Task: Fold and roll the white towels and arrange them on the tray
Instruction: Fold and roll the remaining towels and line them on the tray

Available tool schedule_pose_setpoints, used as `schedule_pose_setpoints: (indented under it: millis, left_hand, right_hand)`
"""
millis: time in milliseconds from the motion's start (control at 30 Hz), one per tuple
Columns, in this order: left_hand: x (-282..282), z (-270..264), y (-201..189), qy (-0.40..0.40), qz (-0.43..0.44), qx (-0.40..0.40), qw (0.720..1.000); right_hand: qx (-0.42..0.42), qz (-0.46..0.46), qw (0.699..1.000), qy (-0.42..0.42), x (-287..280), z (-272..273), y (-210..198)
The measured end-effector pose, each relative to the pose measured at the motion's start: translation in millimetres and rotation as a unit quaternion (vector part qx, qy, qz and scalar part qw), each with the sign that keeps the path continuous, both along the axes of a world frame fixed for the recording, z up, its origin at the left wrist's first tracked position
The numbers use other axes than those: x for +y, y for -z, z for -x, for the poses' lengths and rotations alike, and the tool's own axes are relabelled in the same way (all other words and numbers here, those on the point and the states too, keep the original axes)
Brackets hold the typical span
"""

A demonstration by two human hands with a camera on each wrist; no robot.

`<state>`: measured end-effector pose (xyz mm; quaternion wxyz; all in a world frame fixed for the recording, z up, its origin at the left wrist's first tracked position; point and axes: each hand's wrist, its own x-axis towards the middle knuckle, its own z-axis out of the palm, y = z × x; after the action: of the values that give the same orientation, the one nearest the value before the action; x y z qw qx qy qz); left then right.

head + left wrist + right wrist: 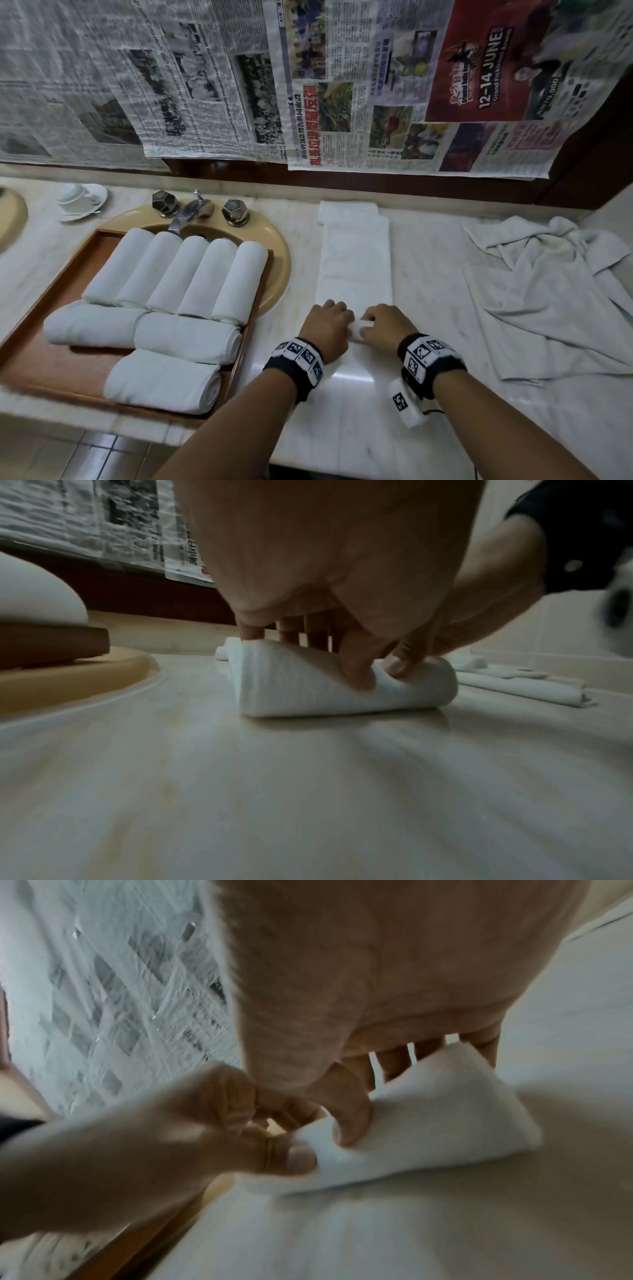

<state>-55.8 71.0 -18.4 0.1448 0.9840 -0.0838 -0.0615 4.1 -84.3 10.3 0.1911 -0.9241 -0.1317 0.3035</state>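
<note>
A long folded white towel (354, 260) lies as a strip on the marble counter (428, 260). Its near end is rolled into a short roll (358, 328) (325, 693) (431, 1123). My left hand (327, 325) and right hand (387, 323) sit side by side on this roll, fingers curled over its far side and thumbs pressed into its near side. To the left, a wooden tray (51, 359) rests across the sink and holds several rolled white towels (171, 274), a back row and more lying crosswise in front.
A crumpled white towel (548, 294) lies on the counter at the right. The tan sink basin (277, 253) with its tap (186, 214) is under the tray. An upturned cup on a saucer (80, 200) stands at the back left. Newspapers (308, 85) cover the wall.
</note>
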Motion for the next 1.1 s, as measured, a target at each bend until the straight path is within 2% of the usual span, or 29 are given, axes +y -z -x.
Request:
schedule_pose_setpoints:
  millis: [67, 133, 200, 267, 333, 433, 533, 600, 733, 800, 867, 900, 967, 1000, 1033, 1100]
  left_hand:
    - [2.4, -11.6, -6.4, -0.003, 0.006, 0.035, 0.999]
    - [4.6, -26.6, -11.5, -0.022, 0.008, 0.080, 0.997]
    - [3.2, -40.3, -14.4, -0.036, 0.000, 0.120, 0.992]
    - [1.1, -48.0, -14.8, -0.047, -0.018, 0.142, 0.989]
    - [0.3, -49.1, -11.9, -0.072, -0.015, 0.121, 0.990]
    - [-2.5, -34.7, -5.5, -0.083, 0.015, 0.003, 0.996]
    - [-5.3, -2.0, 4.5, -0.025, 0.038, -0.095, 0.994]
    - [-5.2, 23.3, 13.4, 0.018, 0.052, -0.093, 0.994]
    - [-1.4, 63.8, 23.5, 0.084, 0.028, -0.058, 0.994]
    - [-1.1, 73.4, 24.2, 0.096, 0.026, -0.044, 0.994]
    - [-0.1, 72.2, 22.5, 0.097, 0.024, -0.032, 0.994]
    - [0.5, 68.5, 18.7, 0.094, 0.021, -0.028, 0.995]
    - [1.4, 57.4, 6.3, 0.069, 0.024, 0.004, 0.997]
    - [2.1, 50.5, -1.5, 0.050, 0.035, 0.047, 0.997]
    - [3.4, 44.0, -8.9, 0.030, 0.050, 0.091, 0.994]
    - [4.7, 34.5, -17.3, -0.002, 0.075, 0.167, 0.983]
  right_hand:
    - [-0.108, -0.014, 0.994, -0.004, -3.3, 7.0, 12.3]
    - [-0.259, -0.018, 0.964, -0.048, -5.4, 16.8, 22.3]
    - [-0.341, -0.002, 0.933, -0.116, -6.4, 24.8, 31.2]
    - [-0.341, 0.016, 0.928, -0.147, -5.7, 29.1, 36.3]
    - [-0.318, 0.034, 0.936, -0.144, -4.7, 27.8, 37.8]
    - [-0.281, 0.065, 0.948, -0.136, -1.3, 25.6, 23.2]
    - [-0.251, 0.076, 0.952, -0.157, 0.5, 25.8, 16.7]
    - [-0.203, 0.062, 0.967, -0.140, -3.3, 29.6, 12.2]
    - [-0.017, 0.008, 0.995, -0.098, -15.8, 43.6, 6.8]
    - [0.005, -0.034, 0.997, -0.066, -20.6, 54.9, 9.4]
    - [-0.068, -0.072, 0.994, -0.038, -23.6, 71.2, 15.2]
    - [-0.155, -0.079, 0.983, -0.051, -25.2, 79.5, 19.8]
    - [-0.313, -0.079, 0.939, -0.121, -29.8, 95.4, 29.5]
    - [-0.357, -0.074, 0.918, -0.157, -32.3, 101.8, 33.1]
    - [-0.369, -0.073, 0.909, -0.179, -34.0, 105.8, 36.8]
    - [-0.355, -0.077, 0.915, -0.177, -34.0, 103.3, 38.0]
